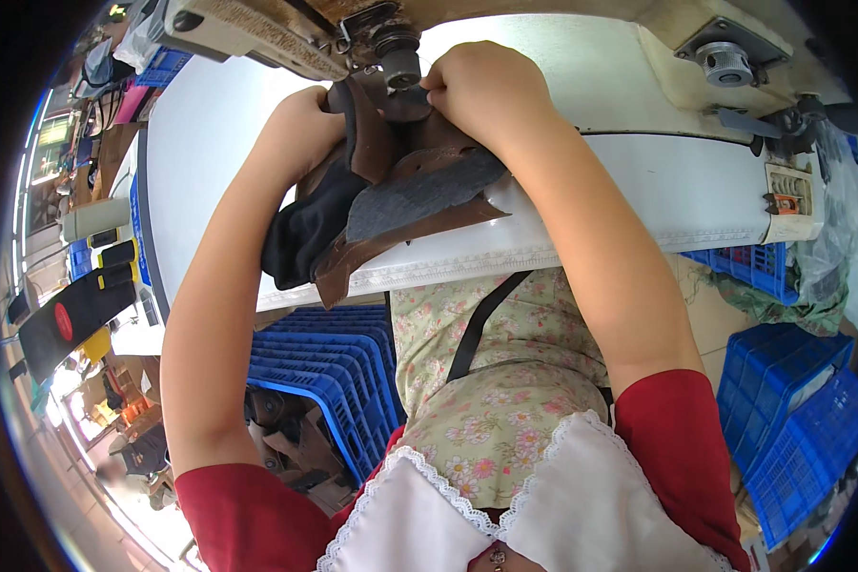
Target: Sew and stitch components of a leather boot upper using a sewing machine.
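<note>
A brown leather shoe upper (377, 143), with black lining and a dark grey patch, is held up under the sewing machine's head (398, 59). My left hand (307, 132) grips its left edge, fingers closed and partly hidden behind the leather. On the other side my right hand (486, 91) pinches the edge beside the machine's round lower end. The loose part of the upper droops toward me over the front edge of the white table (210, 143). The needle and the exact stitching spot are hidden from view.
Blue crates (329, 357) holding brown leather pieces stand under the table on the left. More blue crates (782, 381) are at the lower right, near a clear plastic bag (834, 219). A metal knob (725, 65) sits on the machine body at the upper right.
</note>
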`<state>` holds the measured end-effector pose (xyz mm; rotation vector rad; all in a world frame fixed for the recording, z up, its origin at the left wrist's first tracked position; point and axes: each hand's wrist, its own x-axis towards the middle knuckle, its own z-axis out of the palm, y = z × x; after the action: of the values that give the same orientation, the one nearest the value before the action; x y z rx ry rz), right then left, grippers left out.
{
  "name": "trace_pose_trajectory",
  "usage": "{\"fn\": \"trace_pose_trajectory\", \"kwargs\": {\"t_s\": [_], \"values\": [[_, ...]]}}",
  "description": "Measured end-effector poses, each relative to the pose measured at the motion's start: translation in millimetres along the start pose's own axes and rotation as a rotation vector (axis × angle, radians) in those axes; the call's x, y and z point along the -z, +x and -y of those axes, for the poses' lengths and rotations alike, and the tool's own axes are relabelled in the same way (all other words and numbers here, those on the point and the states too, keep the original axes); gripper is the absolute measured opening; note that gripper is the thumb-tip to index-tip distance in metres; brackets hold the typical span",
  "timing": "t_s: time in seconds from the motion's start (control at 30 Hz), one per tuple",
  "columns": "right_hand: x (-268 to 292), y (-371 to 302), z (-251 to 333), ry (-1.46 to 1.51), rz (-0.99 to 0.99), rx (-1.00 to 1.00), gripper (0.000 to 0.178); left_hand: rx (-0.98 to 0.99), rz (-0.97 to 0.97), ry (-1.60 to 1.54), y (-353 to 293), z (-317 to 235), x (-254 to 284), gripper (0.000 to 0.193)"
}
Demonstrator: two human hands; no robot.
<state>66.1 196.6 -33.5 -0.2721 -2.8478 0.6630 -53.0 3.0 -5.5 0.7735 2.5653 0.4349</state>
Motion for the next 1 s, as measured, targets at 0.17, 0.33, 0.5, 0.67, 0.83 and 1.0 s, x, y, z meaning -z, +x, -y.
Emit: {"fn": "trace_pose_trajectory", "kwargs": {"t_s": [0.17, 0.33, 0.5, 0.67, 0.83, 1.0], "values": [[1.7, -0.2, 2.2, -0.005, 0.013, -0.049, 0.015, 0.054, -0.011, 0.004, 1.8, -15.6, 3.9, 0.050], [7.9, 2.8, 13.1, -0.079, 0.054, -0.063, 0.016, 0.039, -0.087, -0.031, 6.5, -4.8, 8.5, 0.046], [4.3, -2.1, 10.1, -0.086, -0.064, -0.027, 0.025, 0.035, 0.018, 0.070, 20.1, -2.3, 11.1, 0.050], [-2.6, -8.1, 15.4, -0.055, -0.153, -0.036, 0.027, -0.131, -0.110, 0.059, 26.9, 11.0, 8.5, 0.039], [-9.1, -9.5, 17.9, -0.046, -0.218, -0.057, 0.026, -0.183, -0.115, 0.096, 33.6, 14.5, 11.2, 0.039], [-18.5, -8.8, 15.1, -0.095, -0.249, -0.028, 0.016, -0.161, -0.049, 0.196, 36.9, 3.7, 19.9, 0.043]]}}
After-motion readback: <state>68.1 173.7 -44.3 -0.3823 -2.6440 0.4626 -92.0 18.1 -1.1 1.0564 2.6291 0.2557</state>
